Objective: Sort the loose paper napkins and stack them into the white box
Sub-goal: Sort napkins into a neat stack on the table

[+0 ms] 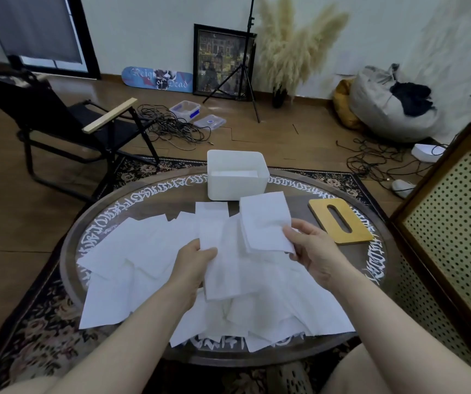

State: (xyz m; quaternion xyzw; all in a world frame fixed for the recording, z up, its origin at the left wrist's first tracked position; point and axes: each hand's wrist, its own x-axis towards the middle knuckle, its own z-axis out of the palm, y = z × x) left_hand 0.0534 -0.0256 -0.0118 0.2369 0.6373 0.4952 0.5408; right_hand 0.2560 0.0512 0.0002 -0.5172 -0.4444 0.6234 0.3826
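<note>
Loose white paper napkins (132, 260) lie scattered over the round glass table (376, 268). My left hand (193, 264) pinches one single napkin (214, 245) by its left edge, lifted above the pile. My right hand (312, 248) grips a small stack of napkins (262, 223) at its lower right corner, held up over the table. The white box (237, 186) stands at the far edge of the table, behind both hands, with some napkins lying flat inside it.
A wooden lid with a slot (339, 220) lies on the table right of the box. A black folding chair (66, 123) stands to the left, a perforated cabinet (450, 223) to the right. Cables (177, 129) and plastic containers lie on the floor beyond.
</note>
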